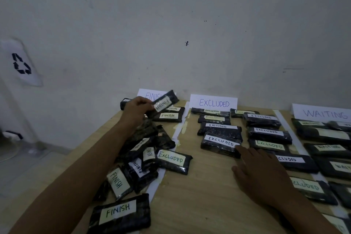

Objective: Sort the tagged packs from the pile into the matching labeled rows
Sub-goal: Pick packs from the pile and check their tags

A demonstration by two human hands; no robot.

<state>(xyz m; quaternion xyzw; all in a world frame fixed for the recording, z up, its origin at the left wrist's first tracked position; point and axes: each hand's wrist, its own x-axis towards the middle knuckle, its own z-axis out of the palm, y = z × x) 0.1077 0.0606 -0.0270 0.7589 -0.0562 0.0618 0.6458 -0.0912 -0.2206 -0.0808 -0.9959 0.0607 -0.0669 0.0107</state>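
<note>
My left hand grips a dark pack tagged FINISH, held tilted above the far end of the FINISH row, in front of the FINISH sign. Two FINISH packs lie flat just below it. A loose pile of dark packs lies under my left forearm, mostly tagged FINISH, with one EXCLUDED pack at its right edge. My right hand rests open on the table, its fingertips touching an EXCLUDED pack in the EXCLUDED row.
The EXCLUDED sign and WAITING sign lean on the wall. EXCLUDED packs fill two columns; WAITING packs lie at the right. White paper strips divide the rows on the wooden table. A recycling sign hangs at the left.
</note>
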